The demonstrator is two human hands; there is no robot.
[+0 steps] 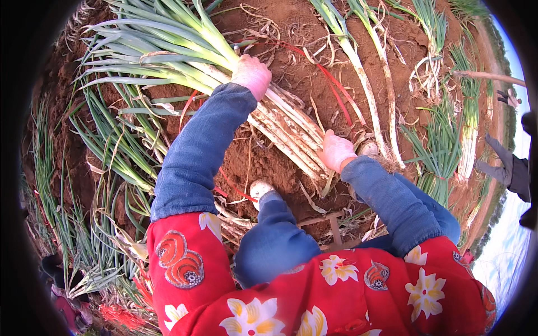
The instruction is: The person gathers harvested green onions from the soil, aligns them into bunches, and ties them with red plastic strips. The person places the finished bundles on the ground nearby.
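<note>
A bunch of long green onions (290, 126) lies slantwise across the soil before me, leaves to the upper left and soil-streaked white stalks to the lower right. My left hand (252, 75) is closed on it where the leaves meet the stalks. At the root end, my right hand (337, 150) has its fingers curled against the stalks; its fingertips are partly hidden. A red plastic strap (323, 71) trails over the ground beyond the bunch. To the right of it lie two single onions, one nearer (362, 82) and one farther (390, 90).
Loose green onions (122, 130) cover the ground at left. Bundled onions (468, 147) lie at right, near a wooden handle (489, 77). A small wooden frame (335, 229) is by my legs. More red straps (122, 316) lie lower left. Other people (510, 172) are at the edges.
</note>
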